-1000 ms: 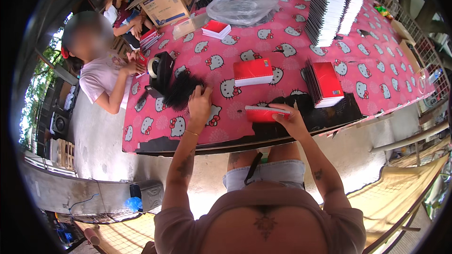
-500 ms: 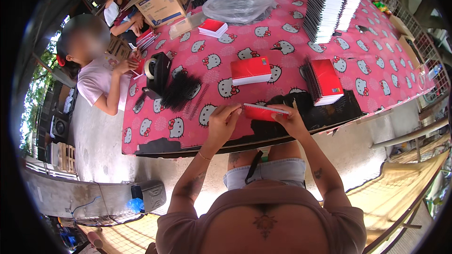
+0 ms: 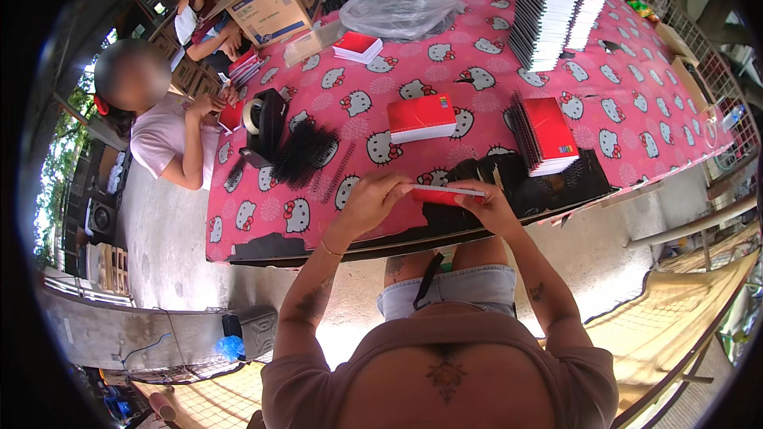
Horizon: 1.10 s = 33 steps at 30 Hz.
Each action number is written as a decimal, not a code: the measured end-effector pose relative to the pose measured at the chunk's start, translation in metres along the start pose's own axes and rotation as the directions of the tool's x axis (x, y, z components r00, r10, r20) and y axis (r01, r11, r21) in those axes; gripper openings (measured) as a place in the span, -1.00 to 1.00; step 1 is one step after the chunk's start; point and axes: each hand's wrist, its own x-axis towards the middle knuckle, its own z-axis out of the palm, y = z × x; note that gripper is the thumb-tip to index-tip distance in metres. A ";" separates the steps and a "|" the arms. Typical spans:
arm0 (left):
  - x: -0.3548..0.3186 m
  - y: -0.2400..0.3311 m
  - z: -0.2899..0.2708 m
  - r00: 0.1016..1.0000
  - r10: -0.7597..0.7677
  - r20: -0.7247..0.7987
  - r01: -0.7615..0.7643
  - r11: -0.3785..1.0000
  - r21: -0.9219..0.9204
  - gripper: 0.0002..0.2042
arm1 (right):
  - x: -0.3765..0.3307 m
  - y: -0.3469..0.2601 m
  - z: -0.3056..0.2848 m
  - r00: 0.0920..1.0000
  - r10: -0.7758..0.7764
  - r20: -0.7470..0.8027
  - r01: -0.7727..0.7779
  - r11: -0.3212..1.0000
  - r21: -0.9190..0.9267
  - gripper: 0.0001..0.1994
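I hold a thin red notebook (image 3: 445, 193) flat over the table's near edge. My left hand (image 3: 372, 200) grips its left end and my right hand (image 3: 486, 205) grips its right end. A pile of black spiral binding coils (image 3: 304, 152) lies to the left on the pink cat-print tablecloth (image 3: 334, 214). One red notebook stack (image 3: 421, 117) sits just beyond my hands, and another, spiral-bound stack (image 3: 547, 133) lies to the right.
Another person in a pink shirt (image 3: 163, 139) sits at the table's left side. A tape dispenser (image 3: 262, 119), a cardboard box (image 3: 274, 6), a clear plastic bag (image 3: 401, 8) and tall notebook stacks (image 3: 548, 12) stand farther back. Black strips (image 3: 548, 183) lie near the front edge.
My left hand left the black coil pile and came right to the red notebook's left end. The right hand kept hold of the notebook.
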 end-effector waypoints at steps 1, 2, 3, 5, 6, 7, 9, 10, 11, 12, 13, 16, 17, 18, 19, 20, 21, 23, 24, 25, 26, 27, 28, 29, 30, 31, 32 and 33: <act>0.001 -0.001 0.000 0.998 -0.034 0.058 0.033 0.999 0.018 -0.82 | -0.001 -0.001 0.001 0.999 0.034 0.002 -0.034 0.999 0.012 -0.73; -0.001 -0.001 0.000 1.000 -0.008 0.013 0.008 1.000 0.004 -0.83 | -0.002 -0.002 0.003 0.999 0.034 -0.011 -0.034 0.999 0.015 -0.73; 0.000 0.003 0.002 0.999 0.022 -0.029 -0.023 1.000 -0.014 -0.83 | -0.004 -0.003 0.005 0.999 0.035 -0.030 -0.034 0.999 0.016 -0.73; 0.006 0.012 0.007 0.976 0.159 -0.149 -0.135 0.978 0.158 -0.83 | -0.005 -0.006 0.011 0.997 -0.002 -0.072 0.002 1.000 -0.003 -0.73; 0.010 0.020 0.009 0.940 0.272 -0.206 -0.190 0.919 0.347 -0.83 | -0.006 -0.010 0.015 0.995 -0.039 -0.091 0.037 0.999 -0.022 -0.74; 0.013 0.025 0.011 0.889 0.390 -0.238 -0.220 0.822 0.525 -0.83 | -0.006 -0.012 0.017 0.991 -0.075 -0.109 0.071 0.997 -0.041 -0.74; 0.014 0.025 0.010 0.911 0.352 -0.213 -0.228 0.863 0.451 -0.82 | -0.008 -0.017 0.012 0.990 -0.074 -0.119 0.067 0.996 -0.061 -0.73; 0.013 0.024 0.008 0.922 0.333 -0.199 -0.229 0.881 0.414 -0.82 | -0.008 -0.018 0.010 0.990 -0.074 -0.124 0.065 0.995 -0.070 -0.73; 0.010 0.018 0.006 0.967 0.212 -0.144 -0.158 0.935 0.316 -0.81 | -0.008 -0.018 0.008 0.990 -0.060 -0.127 0.054 0.997 -0.055 -0.74; 0.005 0.012 0.001 0.993 0.087 -0.076 -0.068 0.973 0.221 -0.80 | -0.009 -0.017 0.006 0.991 -0.043 -0.127 0.039 0.999 -0.036 -0.74; 0.001 0.008 0.000 0.999 -0.035 0.005 0.034 0.991 0.131 -0.79 | -0.010 -0.016 0.006 0.992 -0.026 -0.127 0.024 1.000 -0.016 -0.74; 0.001 0.019 0.003 0.982 -0.183 0.049 0.186 0.981 -0.061 -0.67 | -0.014 -0.013 0.004 0.992 0.045 -0.115 -0.043 0.999 0.026 -0.73; 0.004 0.026 0.005 0.994 -0.105 -0.043 0.111 0.979 0.173 -0.62 | -0.014 -0.012 0.004 0.991 0.025 -0.131 -0.019 0.999 0.049 -0.73; 0.005 0.033 0.009 0.994 -0.011 -0.113 0.055 0.913 0.403 -0.58 | -0.014 -0.013 0.008 0.989 0.009 -0.145 0.002 0.997 0.077 -0.73; 0.006 0.038 0.014 0.983 0.098 -0.154 0.017 0.790 0.613 -0.53 | -0.014 -0.015 0.012 0.987 -0.007 -0.159 0.024 0.994 0.104 -0.73; 0.003 0.040 0.021 0.978 0.121 -0.172 0.025 0.744 0.668 -0.49 | -0.015 -0.018 0.015 0.985 0.003 -0.170 0.014 0.995 0.099 -0.73; -0.001 0.042 0.030 0.971 0.148 -0.189 0.033 0.697 0.716 -0.44 | -0.016 -0.026 0.017 0.983 0.013 -0.184 0.004 0.996 0.090 -0.73; -0.014 0.040 0.039 0.963 0.182 -0.200 0.029 0.665 0.746 -0.45 | -0.020 -0.028 0.019 0.983 0.004 -0.185 -0.001 1.000 0.019 -0.73; -0.020 0.039 0.035 0.961 0.195 -0.197 0.012 0.680 0.733 -0.49 | -0.024 -0.027 0.019 0.985 -0.018 -0.173 0.011 0.999 -0.042 -0.73; -0.024 0.036 0.030 0.959 0.207 -0.194 -0.005 0.695 0.719 -0.54 | -0.027 -0.026 0.018 0.986 -0.039 -0.160 0.023 0.994 -0.103 -0.73; -0.021 0.028 0.022 0.976 0.156 -0.153 -0.036 0.805 0.593 -0.61 | -0.026 -0.026 0.015 0.987 -0.026 -0.158 0.014 0.997 -0.081 -0.73; -0.015 0.020 0.010 0.989 0.102 -0.103 -0.046 0.894 0.445 -0.67 | -0.026 -0.026 0.013 0.989 -0.005 -0.149 -0.003 0.998 -0.057 -0.73; -0.009 0.017 0.003 0.997 0.057 -0.049 -0.040 0.958 0.286 -0.73 | -0.026 -0.026 0.011 0.990 0.013 -0.138 -0.018 0.999 -0.034 -0.72; -0.006 0.018 0.002 1.000 0.009 -0.026 -0.005 0.988 0.153 -0.76 | -0.026 -0.025 0.008 0.991 0.019 -0.133 -0.023 0.999 -0.028 -0.72; -0.002 0.021 -0.002 0.999 -0.032 0.001 0.032 0.999 0.021 -0.79 | -0.025 -0.026 0.006 0.991 0.019 -0.129 -0.022 0.999 -0.023 -0.72; 0.002 0.023 -0.004 0.997 -0.068 0.032 0.071 0.991 -0.110 -0.80 | -0.024 -0.026 0.004 0.992 0.019 -0.126 -0.021 1.000 -0.018 -0.72; 0.004 0.018 -0.004 0.995 -0.069 0.077 0.081 0.983 -0.167 -0.81 | -0.024 -0.028 0.002 0.994 0.002 -0.113 -0.006 0.999 -0.035 -0.72; 0.005 0.011 -0.005 0.990 -0.067 0.123 0.093 0.970 -0.223 -0.81 | -0.024 -0.031 0.001 0.995 -0.015 -0.101 0.009 0.999 -0.052 -0.72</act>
